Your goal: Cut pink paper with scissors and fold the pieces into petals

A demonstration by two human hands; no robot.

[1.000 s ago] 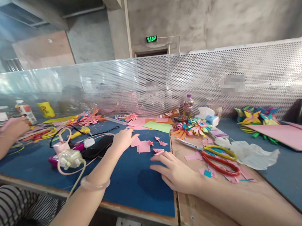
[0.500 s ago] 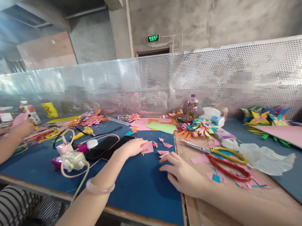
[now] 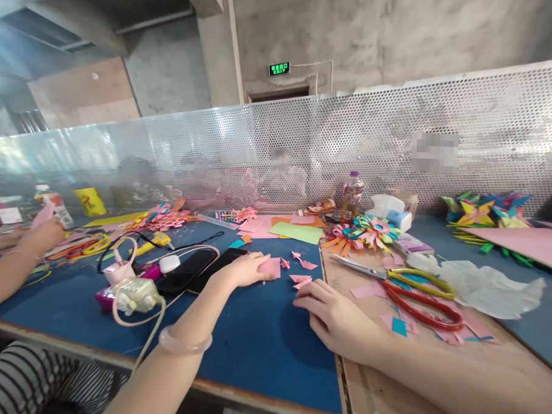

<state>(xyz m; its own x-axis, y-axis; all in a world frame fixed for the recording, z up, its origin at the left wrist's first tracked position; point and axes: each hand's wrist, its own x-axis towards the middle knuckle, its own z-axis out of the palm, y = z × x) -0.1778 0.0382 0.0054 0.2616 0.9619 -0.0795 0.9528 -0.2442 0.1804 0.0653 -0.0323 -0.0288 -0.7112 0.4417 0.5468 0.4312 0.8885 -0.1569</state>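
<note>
My left hand (image 3: 243, 271) is low over the blue table, its fingers closed at the left edge of a small square of pink paper (image 3: 272, 267). Just to the right of that square lie small folded pink paper pieces (image 3: 303, 263). My right hand (image 3: 330, 310) rests near the table seam with fingers bent and apart. Its fingertips are at a folded pink paper piece (image 3: 301, 281); whether they touch it I cannot tell. Beyond both hands lie a light green sheet (image 3: 297, 232) and larger pink sheets (image 3: 257, 226).
Large scissors (image 3: 418, 292) with yellow and red handles lie on paper scraps at right, beside crumpled tissue (image 3: 496, 293). Paper flowers (image 3: 370, 232) and a drink bottle (image 3: 352, 198) stand behind. Phones (image 3: 188, 270) and cables are left. Another person's hand (image 3: 43, 236) holds pink paper at far left.
The view has shifted slightly. Both my hands stay almost in place by the pink paper, and the folded pieces lie as before.
</note>
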